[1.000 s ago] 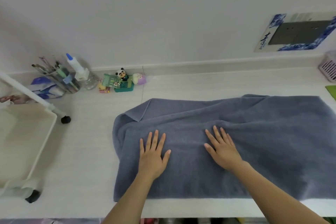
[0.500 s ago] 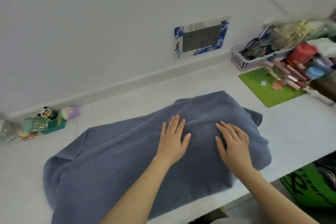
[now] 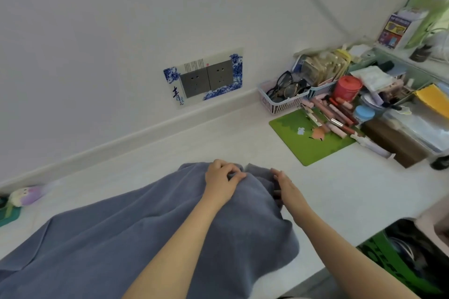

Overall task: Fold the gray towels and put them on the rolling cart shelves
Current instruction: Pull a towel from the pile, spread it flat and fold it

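The gray towel (image 3: pixel 136 238) lies spread on the white desk (image 3: pixel 230 136), running from the lower left of the view up to a bunched far end just short of the green mat (image 3: pixel 308 143). Its near edge hangs over the desk's front edge.

Left hand (image 3: pixel 222 181): resting on the towel's far end, fingers curled and pinching a fold of cloth between thumb and fingertips. Right hand (image 3: pixel 285 187): just beside the left, at the towel's far corner; fingers fairly straight and laid against the cloth edge. Whether the thumb grips cloth underneath cannot be told. The two hands are near each other but apart.

Beyond the towel, on the wall, a double socket plate (image 3: pixel 206 79) with blue-and-white surround. Right of the mat: a pink basket (image 3: pixel 279 102) holding spectacles, a red jar (image 3: pixel 347 87), a row of cosmetic tubes (image 3: pixel 332 116) partly on the mat. Left of the towel, a small purple figure (image 3: pixel 24 195) against the wall base.
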Demonstrator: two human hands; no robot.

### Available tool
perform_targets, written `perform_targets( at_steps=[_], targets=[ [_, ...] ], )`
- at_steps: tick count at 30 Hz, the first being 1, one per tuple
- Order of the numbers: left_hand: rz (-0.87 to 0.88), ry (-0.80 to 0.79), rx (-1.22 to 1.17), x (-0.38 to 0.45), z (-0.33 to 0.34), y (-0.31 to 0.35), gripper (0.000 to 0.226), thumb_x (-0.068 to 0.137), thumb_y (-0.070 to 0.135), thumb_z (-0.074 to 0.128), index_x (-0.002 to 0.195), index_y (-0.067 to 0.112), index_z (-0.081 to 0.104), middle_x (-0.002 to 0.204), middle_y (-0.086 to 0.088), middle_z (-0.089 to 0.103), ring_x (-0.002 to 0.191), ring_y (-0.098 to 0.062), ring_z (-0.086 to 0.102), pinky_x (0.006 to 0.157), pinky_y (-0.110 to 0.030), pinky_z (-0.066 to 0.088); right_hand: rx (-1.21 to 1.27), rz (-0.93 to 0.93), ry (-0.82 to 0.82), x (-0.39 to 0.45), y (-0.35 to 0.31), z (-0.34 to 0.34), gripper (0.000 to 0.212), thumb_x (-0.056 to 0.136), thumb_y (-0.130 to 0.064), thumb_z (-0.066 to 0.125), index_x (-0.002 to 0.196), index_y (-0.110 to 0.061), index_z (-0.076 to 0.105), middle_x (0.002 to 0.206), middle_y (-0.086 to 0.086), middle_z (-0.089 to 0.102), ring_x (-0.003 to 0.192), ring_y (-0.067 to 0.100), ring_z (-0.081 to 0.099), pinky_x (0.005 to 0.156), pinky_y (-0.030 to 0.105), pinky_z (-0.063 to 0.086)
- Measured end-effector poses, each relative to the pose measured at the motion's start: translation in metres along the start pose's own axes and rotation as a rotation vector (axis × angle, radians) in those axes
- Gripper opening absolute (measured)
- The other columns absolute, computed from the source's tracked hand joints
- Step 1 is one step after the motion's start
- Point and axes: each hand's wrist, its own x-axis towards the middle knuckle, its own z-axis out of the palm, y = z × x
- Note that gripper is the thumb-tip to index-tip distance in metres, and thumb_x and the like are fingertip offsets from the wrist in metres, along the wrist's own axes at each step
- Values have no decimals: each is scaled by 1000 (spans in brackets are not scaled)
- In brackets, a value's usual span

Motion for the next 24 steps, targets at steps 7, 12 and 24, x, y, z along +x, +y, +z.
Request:
perform_targets(
  at_steps=[7, 12, 24],
  targets=[
    [228, 116, 72, -24, -28, -8, 33, 98, 20, 40, 67, 28, 40, 67, 11, 47, 76, -9, 44, 86, -29, 37, -519, 1, 44, 44, -12, 5, 59, 90, -65, 32, 141, -37, 34, 151, 0, 32, 135, 33, 24, 108, 47, 21],
    [112, 15, 109, -30, -41, -20, 36, 100, 29, 38, 65, 21, 42, 58, 5, 46, 62, -11, 44, 62, -25, 32, -409, 89, -88, 53, -18, 22, 91, 69, -75, 58, 136, -15, 41, 132, 10, 52, 119, 30, 51, 95, 38, 42],
    [34, -18, 114, -15, -42, -3, 36, 98, 42, 38, 74, 17, 48, 59, 3, 50, 57, -14, 47, 60, -33, 40, 470, 228, -48, 50, -56, -41, 65, 66, -52, 75, 105, -2, 63, 103, 13, 69, 96, 27, 65, 86, 39, 53]
  ],
)
